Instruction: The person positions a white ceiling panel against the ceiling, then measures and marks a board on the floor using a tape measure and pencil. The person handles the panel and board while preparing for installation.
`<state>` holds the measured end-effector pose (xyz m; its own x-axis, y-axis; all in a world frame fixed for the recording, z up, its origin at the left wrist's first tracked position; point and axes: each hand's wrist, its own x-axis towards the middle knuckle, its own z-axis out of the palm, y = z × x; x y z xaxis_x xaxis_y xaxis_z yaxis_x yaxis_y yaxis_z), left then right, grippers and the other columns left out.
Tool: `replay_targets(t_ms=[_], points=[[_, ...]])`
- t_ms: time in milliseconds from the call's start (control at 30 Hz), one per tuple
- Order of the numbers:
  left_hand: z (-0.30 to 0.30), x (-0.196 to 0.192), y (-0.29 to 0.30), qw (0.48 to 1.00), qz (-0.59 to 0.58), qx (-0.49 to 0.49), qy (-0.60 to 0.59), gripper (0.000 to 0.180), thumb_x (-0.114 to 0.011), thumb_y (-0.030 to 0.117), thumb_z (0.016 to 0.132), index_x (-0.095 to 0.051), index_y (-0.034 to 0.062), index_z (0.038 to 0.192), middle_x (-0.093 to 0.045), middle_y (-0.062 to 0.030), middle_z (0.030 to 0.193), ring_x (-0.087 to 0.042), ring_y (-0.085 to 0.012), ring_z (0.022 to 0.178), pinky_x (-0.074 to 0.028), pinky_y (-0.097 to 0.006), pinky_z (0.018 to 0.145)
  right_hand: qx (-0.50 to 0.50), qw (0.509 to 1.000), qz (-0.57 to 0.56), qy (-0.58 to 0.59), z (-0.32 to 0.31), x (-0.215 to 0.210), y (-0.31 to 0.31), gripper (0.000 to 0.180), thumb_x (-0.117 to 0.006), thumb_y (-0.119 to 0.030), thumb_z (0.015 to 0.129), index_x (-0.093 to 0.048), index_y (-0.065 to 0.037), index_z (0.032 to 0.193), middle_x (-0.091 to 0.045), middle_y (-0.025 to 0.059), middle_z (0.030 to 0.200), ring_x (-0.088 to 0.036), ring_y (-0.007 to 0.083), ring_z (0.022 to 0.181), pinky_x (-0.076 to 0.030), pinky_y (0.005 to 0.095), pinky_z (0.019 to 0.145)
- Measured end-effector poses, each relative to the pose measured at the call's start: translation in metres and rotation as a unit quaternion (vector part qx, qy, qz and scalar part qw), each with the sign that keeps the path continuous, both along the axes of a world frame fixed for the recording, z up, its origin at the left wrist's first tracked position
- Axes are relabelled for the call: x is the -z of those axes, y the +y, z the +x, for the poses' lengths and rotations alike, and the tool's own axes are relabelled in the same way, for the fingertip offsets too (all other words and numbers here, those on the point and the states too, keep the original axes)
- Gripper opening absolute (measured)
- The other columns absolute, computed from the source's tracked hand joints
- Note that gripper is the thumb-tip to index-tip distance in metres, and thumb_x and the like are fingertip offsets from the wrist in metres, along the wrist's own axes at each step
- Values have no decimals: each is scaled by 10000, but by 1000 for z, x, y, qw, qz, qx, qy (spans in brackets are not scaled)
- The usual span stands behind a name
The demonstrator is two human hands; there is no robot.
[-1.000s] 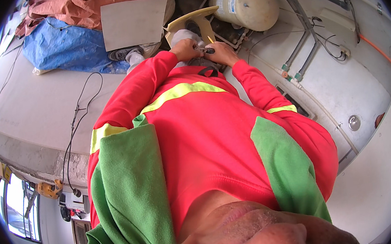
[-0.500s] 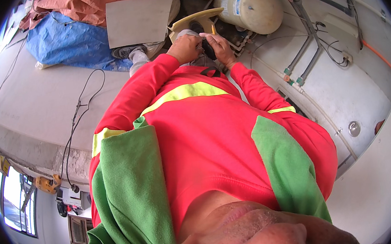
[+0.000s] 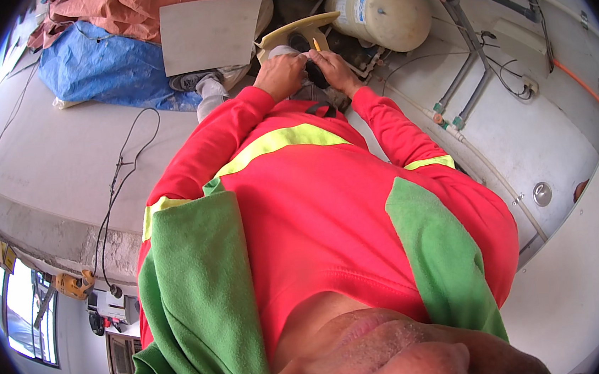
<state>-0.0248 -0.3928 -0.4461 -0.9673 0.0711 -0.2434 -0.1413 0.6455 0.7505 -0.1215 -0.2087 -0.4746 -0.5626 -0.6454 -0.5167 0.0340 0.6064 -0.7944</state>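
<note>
In front of my waist both hands are close together, fingertips nearly touching. My right hand (image 3: 334, 70) is closed round a slim yellow pencil (image 3: 316, 44), whose end stands up past the fingers. My left hand (image 3: 283, 76) is also closed, and whatever it may hold is hidden by its fingers. Just beyond them is a beige curved plastic piece (image 3: 297, 27), perhaps part of a seat. Something black (image 3: 316, 76) shows between the hands; its kind is unclear. A shoe (image 3: 193, 81) and a grey trouser leg (image 3: 211, 91) show to the left.
A flat pale panel (image 3: 211, 34) lies beside blue (image 3: 103, 65) and orange-brown sheeting (image 3: 120, 14). Far right are a cream tank (image 3: 381, 16) and grey pipes (image 3: 473, 90). A black cable (image 3: 111, 189) trails on the left; a yellow power tool (image 3: 73, 285) sits lower left.
My right hand has turned slightly and drawn in toward the left hand, its finger no longer stretched out. The pencil has shifted left with it. The left hand has barely moved.
</note>
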Motion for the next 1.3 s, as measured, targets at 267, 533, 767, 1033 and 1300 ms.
replay_targets(t_ms=[267,533,767,1033,1300], points=[[0,-6,-2,1000,-7,5,27,295,-638,183,866,-662,71,1137,-717,-170,873,-702,-382,828,-553,-514,705,-6,997,-73,34,-1,-4,3,500,-458,-412,1080,-710,9,1177,-715,197,1106,-654,329,1098,-470,379,958],[-3,-11,-4,997,-29,41,61,156,-626,169,879,-652,46,971,-707,-113,969,-719,-327,866,-567,-461,706,37,998,-60,-1,2,-5,8,495,-460,-409,1082,-704,16,1151,-712,226,1087,-669,361,1042,-483,388,943],[2,-12,-1,994,-20,29,103,185,-634,171,875,-642,67,1026,-701,-92,991,-714,-318,888,-569,-463,726,-97,993,57,28,-1,47,16,618,-402,-504,1066,-685,45,1033,-682,302,1045,-635,481,1056,-497,497,872],[6,-11,0,995,17,8,94,168,-676,211,860,-638,84,963,-677,-96,944,-688,-339,851,-558,-473,682,-160,962,205,77,4,54,29,565,-415,-465,1050,-684,30,1012,-686,296,983,-647,483,992,-499,550,887],[13,23,-33,983,183,-11,29,231,-697,273,905,-649,48,914,-692,-157,886,-655,-401,846,-521,-487,763,-187,927,139,295,-9,-21,18,283,-489,-192,1027,-645,-32,1202,-673,240,989,-656,425,965,-522,506,840]])
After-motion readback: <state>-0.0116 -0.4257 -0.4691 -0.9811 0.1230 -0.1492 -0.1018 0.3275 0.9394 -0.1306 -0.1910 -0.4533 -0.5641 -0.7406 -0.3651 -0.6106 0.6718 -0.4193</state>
